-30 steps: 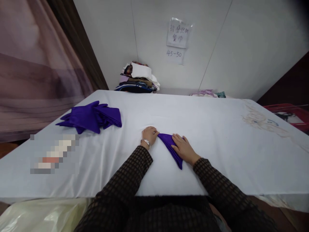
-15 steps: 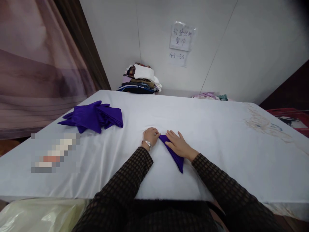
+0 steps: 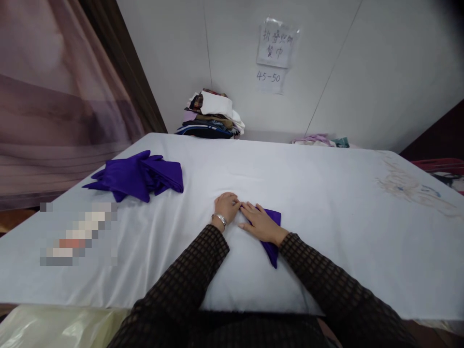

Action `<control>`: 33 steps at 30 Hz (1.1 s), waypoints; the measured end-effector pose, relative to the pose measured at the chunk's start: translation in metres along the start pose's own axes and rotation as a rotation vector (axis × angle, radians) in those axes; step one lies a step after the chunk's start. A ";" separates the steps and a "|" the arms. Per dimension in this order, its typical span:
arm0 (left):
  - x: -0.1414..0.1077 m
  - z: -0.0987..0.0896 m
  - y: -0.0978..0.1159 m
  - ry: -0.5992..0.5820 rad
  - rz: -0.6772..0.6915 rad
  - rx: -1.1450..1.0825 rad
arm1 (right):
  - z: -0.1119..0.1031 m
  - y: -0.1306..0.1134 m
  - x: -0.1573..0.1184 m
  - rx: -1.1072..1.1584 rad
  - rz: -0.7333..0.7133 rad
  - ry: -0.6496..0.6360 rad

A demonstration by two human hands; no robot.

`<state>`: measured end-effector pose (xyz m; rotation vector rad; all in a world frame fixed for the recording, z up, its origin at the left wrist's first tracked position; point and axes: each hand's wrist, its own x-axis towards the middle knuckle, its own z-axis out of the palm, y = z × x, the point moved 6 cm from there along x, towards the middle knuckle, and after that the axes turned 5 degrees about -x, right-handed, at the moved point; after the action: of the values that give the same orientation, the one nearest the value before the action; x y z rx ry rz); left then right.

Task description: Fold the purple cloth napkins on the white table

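A folded purple napkin lies on the white tablecloth in front of me, narrowing to a point toward my body. My left hand, with a silver bracelet at the wrist, pinches the napkin's left tip between thumb and finger. Flat across the middle of the cloth rests my right hand, fingers stretched toward the left hand and thumb apart. It covers much of the napkin, so the folds beneath are hidden. Farther left, a heap of folded purple napkins sits with its pointed corners sticking out.
The white-covered table has an embroidered pattern on its right. A blurred-out item lies at the left. Behind the table are a pile of clothes and more fabric. Handwritten signs hang on the wall; a curtain hangs at left.
My right hand has slid slightly left and down over the napkin, toward my left hand. More purple cloth now shows to its upper right. My left hand keeps its place at the tip.
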<state>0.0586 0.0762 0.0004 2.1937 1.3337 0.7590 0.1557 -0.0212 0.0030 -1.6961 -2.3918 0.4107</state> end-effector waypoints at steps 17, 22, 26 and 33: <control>-0.052 0.006 0.030 -0.214 0.163 -0.053 | -0.001 0.003 0.004 0.097 0.028 0.028; -0.052 0.010 0.026 -0.260 0.147 0.102 | 0.002 0.009 0.008 0.142 0.048 -0.037; -0.054 0.012 0.029 -0.274 0.178 0.258 | 0.003 0.013 0.012 0.169 0.064 -0.080; -0.056 0.010 0.035 -0.323 0.198 0.353 | -0.007 0.012 -0.007 0.101 0.016 0.034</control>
<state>0.0669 0.0094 0.0028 2.6163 1.1655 0.2240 0.1709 -0.0231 0.0063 -1.6661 -2.2942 0.4920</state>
